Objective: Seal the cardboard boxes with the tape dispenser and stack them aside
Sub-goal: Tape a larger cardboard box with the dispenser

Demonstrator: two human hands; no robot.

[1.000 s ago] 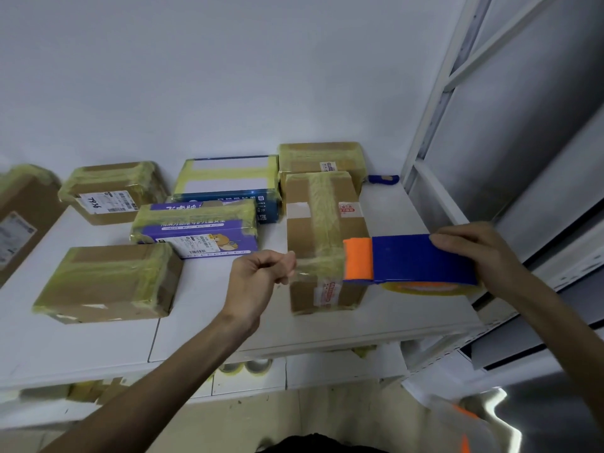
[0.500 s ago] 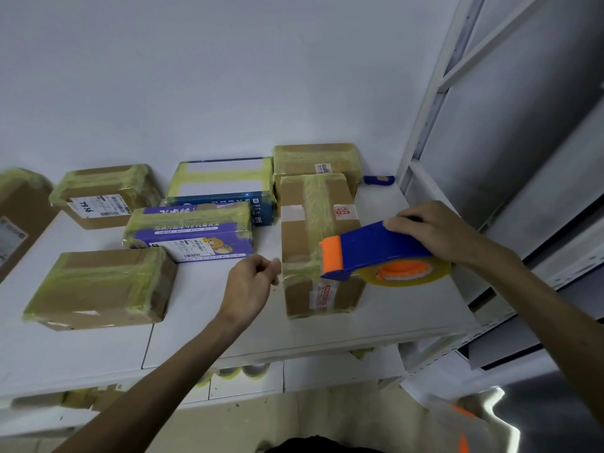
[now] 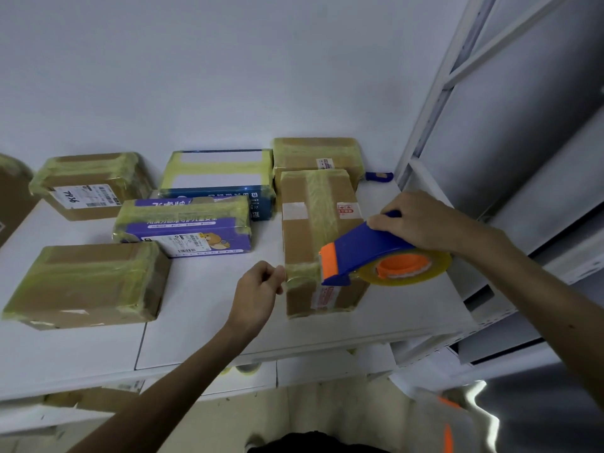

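While right hand (image 3: 421,223) grips tape dispenser (image 3: 362,250), taped boxes (image 3: 88,282) crowd shelf (image 3: 202,322).

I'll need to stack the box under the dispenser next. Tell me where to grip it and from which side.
Grip the box by its two long sides near the front end, coming from the front. It lies flat, pointing away; its far end seems to butt the rear box, but both long sides have bare shelf beside them. Lift the dispenser off first.
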